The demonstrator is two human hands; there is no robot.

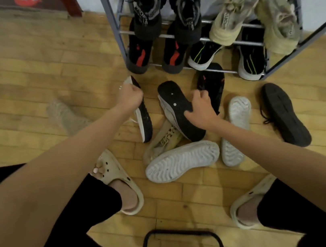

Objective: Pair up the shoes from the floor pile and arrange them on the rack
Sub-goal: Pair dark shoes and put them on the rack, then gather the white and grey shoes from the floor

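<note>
Black-soled shoe (179, 112), sole up, white-sided

Grey rack (116, 30); black shoes, red stripes (139, 53); white soles (181, 160).

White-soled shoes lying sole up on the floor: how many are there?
2. One white-soled shoe lies crosswise at the front of the pile; the other lies right of it, beside the right hand. More may be hidden underneath.
</note>
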